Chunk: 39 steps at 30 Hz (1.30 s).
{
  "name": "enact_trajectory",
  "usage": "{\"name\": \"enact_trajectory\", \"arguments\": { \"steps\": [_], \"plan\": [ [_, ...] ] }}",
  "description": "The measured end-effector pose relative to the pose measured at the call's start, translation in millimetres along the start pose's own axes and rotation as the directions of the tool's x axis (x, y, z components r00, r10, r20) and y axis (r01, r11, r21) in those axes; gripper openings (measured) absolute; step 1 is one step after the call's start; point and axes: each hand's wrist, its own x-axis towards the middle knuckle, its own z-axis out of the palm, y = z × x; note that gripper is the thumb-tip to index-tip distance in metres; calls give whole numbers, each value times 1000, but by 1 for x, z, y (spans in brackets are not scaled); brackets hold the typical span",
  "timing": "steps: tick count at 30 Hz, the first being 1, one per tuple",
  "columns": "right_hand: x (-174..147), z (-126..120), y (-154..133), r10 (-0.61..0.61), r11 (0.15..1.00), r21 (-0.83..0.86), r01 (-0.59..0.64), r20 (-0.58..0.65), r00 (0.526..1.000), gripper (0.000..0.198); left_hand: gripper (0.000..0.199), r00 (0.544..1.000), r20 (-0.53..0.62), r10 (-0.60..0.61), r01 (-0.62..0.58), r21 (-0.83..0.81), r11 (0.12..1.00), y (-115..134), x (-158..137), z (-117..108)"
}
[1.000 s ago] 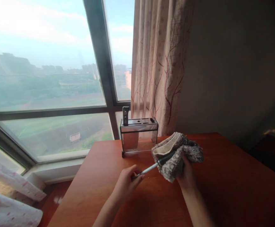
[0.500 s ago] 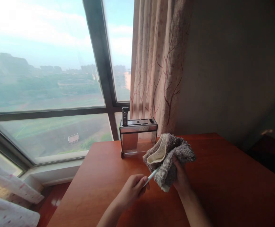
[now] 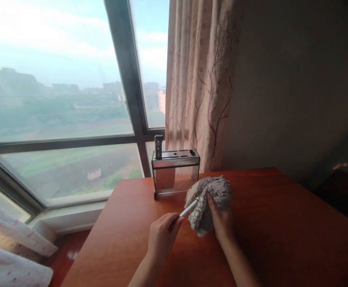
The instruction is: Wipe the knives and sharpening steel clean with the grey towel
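Note:
My left hand (image 3: 163, 235) is closed around the near end of a slim white tool (image 3: 188, 208), with a dark part showing at the fingers. Its far end, which has a small dark or metallic bit, meets a fluffy grey cloth (image 3: 211, 195); the exact kind of tool I cannot make out. Bunched in my right hand (image 3: 222, 221), the cloth is gripped with the thumb on top and the other fingers mostly hidden. Both hands are above the table. Just beyond the cloth stands a clear-sided knife block (image 3: 176, 162) with one dark-handled knife (image 3: 158, 147) in its left slot.
The reddish-brown wooden table (image 3: 117, 223) spreads under the hands. Behind it hangs a patterned beige curtain (image 3: 198, 79), beside a large window (image 3: 57, 99) on the left. A grey wall (image 3: 281, 99) rises at the right.
The cloth has shifted left and is bunched differently, its pale underside now mostly turned away. My left hand has moved slightly left and up, and more of the white tool shows outside the cloth.

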Motion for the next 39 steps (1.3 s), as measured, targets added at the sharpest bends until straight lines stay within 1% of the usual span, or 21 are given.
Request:
{"name": "enact_trajectory", "arguments": {
  "steps": [4, 8, 10, 11, 12, 13, 15, 16, 17, 19, 20, 22, 25, 27, 29, 31, 34, 35, 37, 38, 39],
  "plan": [
    [0, -2, -2, -23, 999, -47, 23, 7, 1000, 31, 17, 1000, -27, -16, 17, 23, 1000, 0, 0, 1],
    [2, -4, 3, -21, 999, -49, 23, 40, 999, 30, 20, 991, -70, -112, 109, -52, 993, 2, 1, -2],
    [2, -4, 7, 77, 995, 51, -81, 87, 993, 34, 23, 980, -90, -178, 166, -131, 977, 1, 3, -6],
    [0, -4, 8, 165, 975, 130, -183, 139, 977, 37, 25, 974, -98, -206, 186, -179, 966, 0, 4, -7],
    [-2, -3, 9, 262, 929, 208, -307, 217, 940, 39, 26, 969, -101, -227, 199, -230, 953, 0, 4, -8],
    [-5, -3, 9, 349, 860, 266, -435, 316, 882, 40, 26, 966, -98, -240, 205, -280, 938, -1, 5, -9],
    [-13, -2, 7, 434, 717, 286, -636, 530, 728, 39, 26, 964, -85, -252, 204, -373, 905, -2, 5, -9],
    [-18, -2, 6, 428, 675, 269, -687, 617, 661, 39, 26, 965, -79, -250, 197, -409, 891, -1, 5, -8],
    [-24, -1, 5, 401, 657, 248, -712, 685, 608, 40, 25, 969, -72, -238, 183, -439, 880, 0, 5, -7],
    [-33, 0, 3, 336, 665, 215, -715, 769, 543, 42, 26, 983, -55, -173, 127, -477, 870, 5, 5, -6],
    [-37, 2, 2, 311, 680, 207, -703, 787, 533, 42, 27, 992, -35, -122, 90, -484, 870, 9, 5, -5],
    [-41, 4, 3, 293, 712, 212, -669, 776, 558, 43, 30, 999, 37, -11, 27, -474, 880, 17, 5, -4],
    [-39, 8, 8, 318, 749, 260, -610, 666, 674, 40, 33, 981, 167, 95, -17, -417, 909, 28, 5, -3],
    [-35, 9, 11, 336, 772, 296, -562, 561, 757, 39, 35, 967, 226, 120, -29, -368, 929, 32, 3, -1],
    [-31, 10, 12, 339, 790, 326, -519, 473, 813, 39, 31, 963, 244, 117, -37, -310, 950, 33, 0, 0],
    [-28, 9, 10, 343, 782, 346, -517, 454, 822, 39, 26, 972, 209, 109, -51, -263, 963, 31, -3, -2],
    [-26, 6, 3, 347, 734, 365, -572, 523, 779, 37, 19, 997, 36, 70, -59, -254, 965, 26, -3, -12],
    [-26, 5, 1, 345, 723, 370, -584, 539, 769, 37, 17, 998, -46, 34, -45, -268, 962, 24, 0, -16],
    [-27, 4, -2, 347, 712, 373, -595, 550, 760, 37, 14, 975, -201, -95, 25, -327, 945, 21, 8, -25],
    [-29, 4, -2, 351, 709, 368, -601, 555, 754, 37, 13, 959, -228, -168, 68, -390, 918, 20, 14, -29],
    [-31, 4, -2, 357, 706, 358, -610, 564, 745, 38, 15, 946, -218, -239, 113, -468, 877, 21, 21, -32]
  ]
}}
